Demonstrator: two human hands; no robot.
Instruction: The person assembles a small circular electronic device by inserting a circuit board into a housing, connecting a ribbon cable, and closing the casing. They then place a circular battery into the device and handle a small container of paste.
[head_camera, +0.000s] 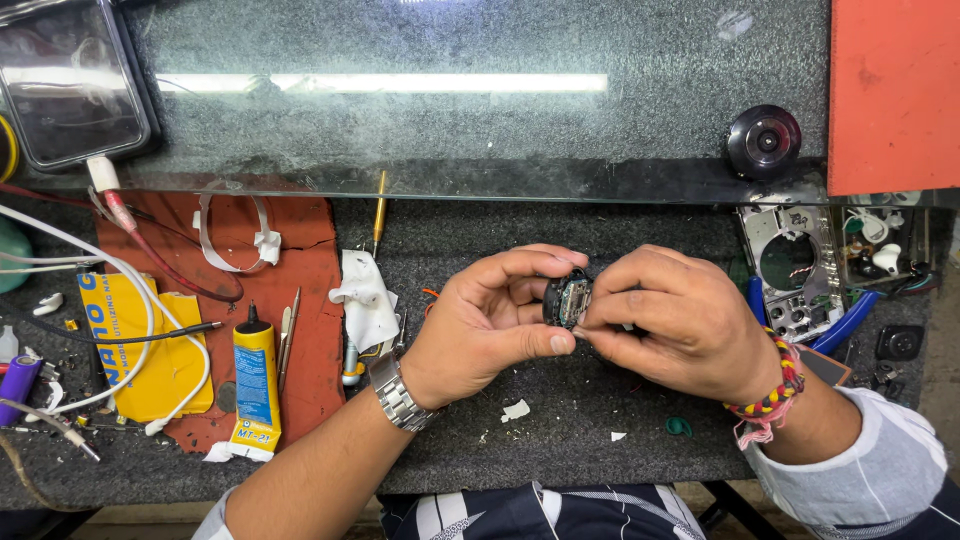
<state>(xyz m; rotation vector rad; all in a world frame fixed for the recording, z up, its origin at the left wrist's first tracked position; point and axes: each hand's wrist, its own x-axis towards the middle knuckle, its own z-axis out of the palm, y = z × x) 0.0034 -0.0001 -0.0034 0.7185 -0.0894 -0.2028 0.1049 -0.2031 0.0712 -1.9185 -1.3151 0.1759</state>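
Both my hands meet over the middle of the dark grey work mat (560, 420). Between them is a small round black camera module (568, 298) with a little circuit board showing on its face. My left hand (490, 320), with a metal wristwatch, pinches the module from the left with thumb and fingers. My right hand (670, 320), with a braided wristband, grips it from the right, fingertips on the board. The module's far side is hidden by my fingers.
A round black lens (763, 141) rests on the glass shelf (450, 120). At right lies a dismantled metal camera chassis (795, 270) beside blue-handled pliers (850, 320). At left are a yellow glue tube (256, 385), tweezers (290, 335), a white cloth (365, 295), white cables (150, 320) and a phone (70, 85).
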